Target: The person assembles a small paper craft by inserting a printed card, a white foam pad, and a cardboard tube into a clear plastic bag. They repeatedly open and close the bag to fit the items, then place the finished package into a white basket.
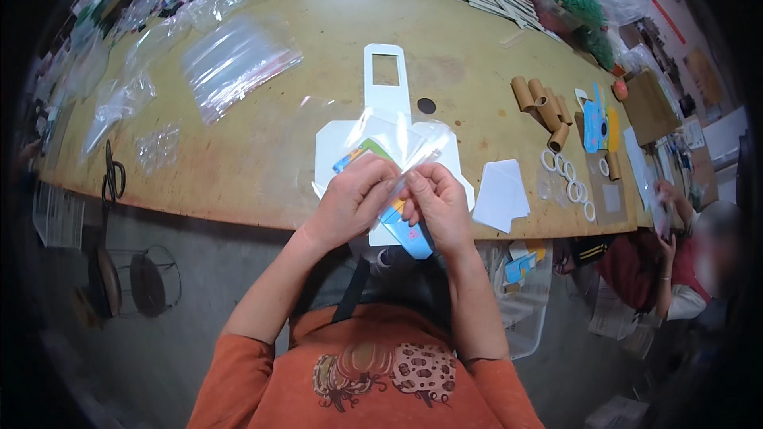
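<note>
Both my hands hold a small clear plastic bag (395,141) over the table's near edge. My left hand (350,200) grips its lower left side. My right hand (439,205) pinches its right edge. Coloured paper pieces, green, orange and blue (362,152), show inside the bag. A blue card piece (411,240) sticks out below my hands. Under the bag lies a white card cut-out (386,94) with a rectangular window at its top.
On the yellow table (302,56) lie clear zip bags (234,59), black scissors (113,176), white paper sheets (501,195), cardboard tubes (543,107), white rings (568,179) and blue cut-outs (594,123). Another person (683,262) sits at the right. Craft sticks pile at the far edge.
</note>
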The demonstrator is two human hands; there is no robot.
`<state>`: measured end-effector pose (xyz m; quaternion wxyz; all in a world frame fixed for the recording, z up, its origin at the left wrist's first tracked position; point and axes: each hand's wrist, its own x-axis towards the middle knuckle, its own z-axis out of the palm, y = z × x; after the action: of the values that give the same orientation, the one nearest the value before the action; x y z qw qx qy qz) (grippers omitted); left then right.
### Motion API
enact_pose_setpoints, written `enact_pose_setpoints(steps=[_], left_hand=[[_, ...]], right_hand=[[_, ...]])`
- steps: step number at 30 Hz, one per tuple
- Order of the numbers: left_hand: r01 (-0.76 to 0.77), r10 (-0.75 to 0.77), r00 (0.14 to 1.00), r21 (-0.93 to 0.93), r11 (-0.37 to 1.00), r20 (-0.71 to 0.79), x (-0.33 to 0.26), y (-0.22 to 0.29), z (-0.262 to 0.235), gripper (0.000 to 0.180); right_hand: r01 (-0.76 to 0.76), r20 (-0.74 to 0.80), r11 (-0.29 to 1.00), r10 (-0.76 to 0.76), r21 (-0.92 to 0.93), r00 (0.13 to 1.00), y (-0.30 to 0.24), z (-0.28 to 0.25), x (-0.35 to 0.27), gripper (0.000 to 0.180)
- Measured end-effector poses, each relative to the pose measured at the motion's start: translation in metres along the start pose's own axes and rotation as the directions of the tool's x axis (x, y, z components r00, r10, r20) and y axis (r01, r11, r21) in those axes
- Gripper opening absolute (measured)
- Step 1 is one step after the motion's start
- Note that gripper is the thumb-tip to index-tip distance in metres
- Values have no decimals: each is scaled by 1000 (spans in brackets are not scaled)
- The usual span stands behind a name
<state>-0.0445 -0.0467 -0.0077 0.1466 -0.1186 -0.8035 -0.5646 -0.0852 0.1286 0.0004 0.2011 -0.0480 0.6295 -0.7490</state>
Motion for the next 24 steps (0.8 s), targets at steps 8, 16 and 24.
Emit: enact_pose_setpoints(steps=[8,16,24], left_hand=[[-89,199,959,451,888,-202,-5,17,-2,11],[88,-84,995,78,993,-49,-13,15,3,9],[218,-160,941,171,961,-299,-12,2,10,9]], right_hand=[[-38,50,997,42,-65,998,6,4,-3,13],[73,70,997,-74,25,995,19,-2,-4,10],[77,69,988,-69,-133,995,18,2,-9,12]])
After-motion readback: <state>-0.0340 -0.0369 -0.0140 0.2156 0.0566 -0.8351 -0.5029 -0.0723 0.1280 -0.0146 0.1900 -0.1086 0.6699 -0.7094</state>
